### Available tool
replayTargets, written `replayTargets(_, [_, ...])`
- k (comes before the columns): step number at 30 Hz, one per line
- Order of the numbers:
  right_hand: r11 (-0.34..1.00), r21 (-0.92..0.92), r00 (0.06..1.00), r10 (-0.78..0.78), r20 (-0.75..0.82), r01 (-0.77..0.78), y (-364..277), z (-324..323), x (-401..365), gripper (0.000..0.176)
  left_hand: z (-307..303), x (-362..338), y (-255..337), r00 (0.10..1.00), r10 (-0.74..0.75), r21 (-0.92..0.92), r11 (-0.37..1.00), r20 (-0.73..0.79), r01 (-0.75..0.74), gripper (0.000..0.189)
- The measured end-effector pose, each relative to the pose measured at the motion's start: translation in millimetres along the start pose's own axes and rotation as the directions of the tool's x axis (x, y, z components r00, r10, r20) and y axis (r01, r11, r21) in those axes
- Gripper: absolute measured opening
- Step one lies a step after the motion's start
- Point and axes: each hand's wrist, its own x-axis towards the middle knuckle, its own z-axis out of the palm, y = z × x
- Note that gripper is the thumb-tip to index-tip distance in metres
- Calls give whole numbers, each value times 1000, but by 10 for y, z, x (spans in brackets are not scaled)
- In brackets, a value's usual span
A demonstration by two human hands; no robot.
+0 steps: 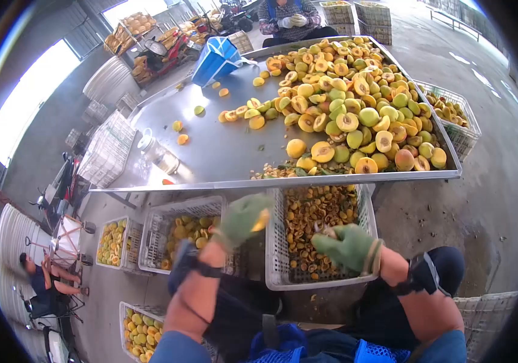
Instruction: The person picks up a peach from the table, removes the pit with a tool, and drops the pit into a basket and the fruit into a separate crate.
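Observation:
My left hand (241, 222), in a green glove and smeared by motion, holds a yellow peach half (261, 220) over the gap between two crates. My right hand (348, 247), gloved in green too, is closed above the crate of small brown-orange peach scraps (319, 212). Something small and greyish shows at its fingertips, too blurred to name. In front of both hands, a large heap of peaches (355, 103), many of them halved, lies on the metal table (210, 133). Left of the scrap crate stands a white crate (150, 236) with peach pieces in it.
A clear jar with a white lid (161, 154) and a blue bag (216, 60) stand on the table. More fruit crates sit at left (114, 242), lower left (141, 330) and right (452, 118). One person (289, 21) is across the table; another (53, 281) sits far left.

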Motion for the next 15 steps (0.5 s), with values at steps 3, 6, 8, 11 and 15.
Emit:
replayTargets(3, [991,-120,996,-50,70,58,-192,-2,-203,41,-761,11,-624,995,14,796,602,-95,68,47])
replayTargets(6, [901,-317,947,-319,-19,297,27,94,-56,29,-870,228,-46,970,-201,690,683,-139,241,52])
replayTargets(8, [848,-379,898,-431,-84,372,115,94,72,28,-611,618,125,990,-19,474,877,-137,82,54])
replayTargets(11, [918,-318,912,-322,-252,236,-41,23,162,27,-140,1459,156,950,287,552,815,-123,-175,57])
replayTargets(15, [953,-103,864,-303,-402,286,-44,-190,290,29,403,2387,165,999,-21,591,806,-27,33,58])
